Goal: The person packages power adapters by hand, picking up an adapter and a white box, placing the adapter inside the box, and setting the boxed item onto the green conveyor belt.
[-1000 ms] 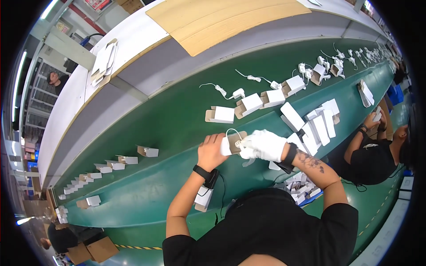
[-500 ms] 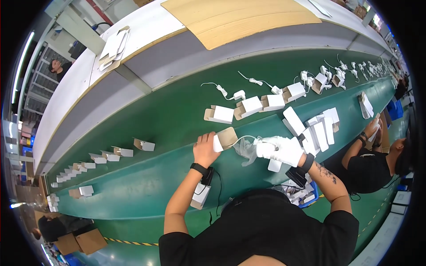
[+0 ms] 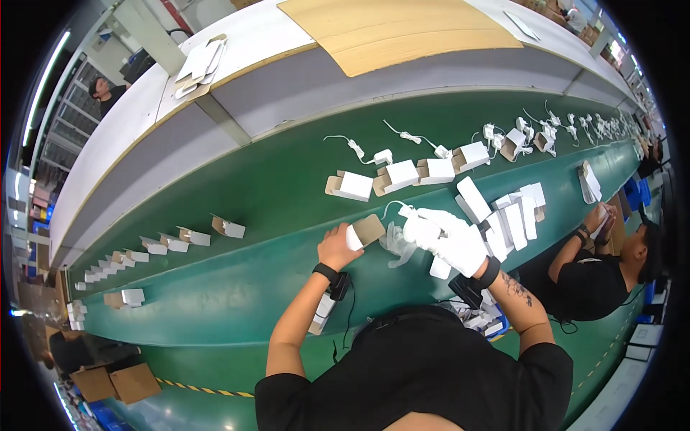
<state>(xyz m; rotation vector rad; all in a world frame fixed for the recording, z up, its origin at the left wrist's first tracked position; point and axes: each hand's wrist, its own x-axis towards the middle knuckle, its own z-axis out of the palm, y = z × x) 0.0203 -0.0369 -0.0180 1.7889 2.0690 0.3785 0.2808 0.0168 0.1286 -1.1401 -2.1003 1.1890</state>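
Note:
My left hand is closed around a small open carton, white outside and brown inside, its flap toward the right. My right hand, in a white glove, is closed on a white power adapter cable. The cable's thin end curls up just right of the carton, apart from its flap. Below that cable hangs a crumpled clear plastic bag, next to the gloved fingers. The adapter body is mostly hidden by the glove, so I cannot make out its shape.
Beyond my hands, open white cartons and white adapters line the green belt. Flat white cartons lie right of my glove. More cartons stand at left. A co-worker works on the right.
My gloved hand has turned slightly, and the cable end has lifted away from the carton's opening, curling upward. The left hand still grips the carton. The whole view has shifted a little.

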